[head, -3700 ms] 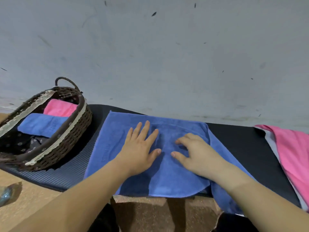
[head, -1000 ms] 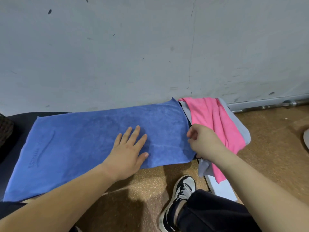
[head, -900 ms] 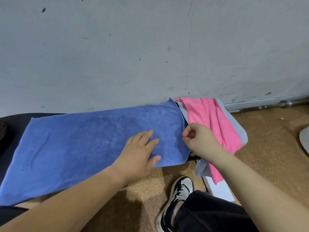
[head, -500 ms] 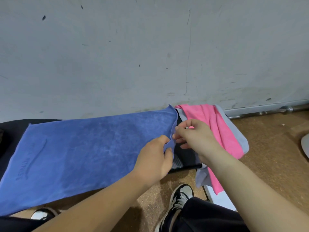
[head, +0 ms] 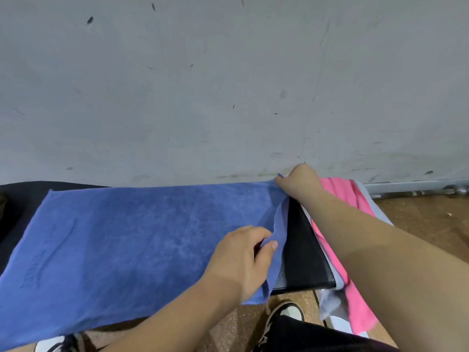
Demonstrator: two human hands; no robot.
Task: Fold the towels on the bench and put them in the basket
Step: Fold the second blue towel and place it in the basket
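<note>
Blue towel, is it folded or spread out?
Spread out: blue towel lies flat on the bench, only its right edge lifted, pinched by left hand and right hand.

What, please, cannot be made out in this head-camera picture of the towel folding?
Head view:
- Embossed lettering on the blue terry towel: too blurred to read.
- Fingertips of the right hand at the towel's far corner: hidden behind the hand.
- Pale grey cloth beneath the pink towel: mostly covered by it and the forearm.
- Basket: outside the frame.

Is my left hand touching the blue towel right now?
Touching. The head view shows the left hand pinching the right edge of the blue towel between thumb and fingers.
</note>
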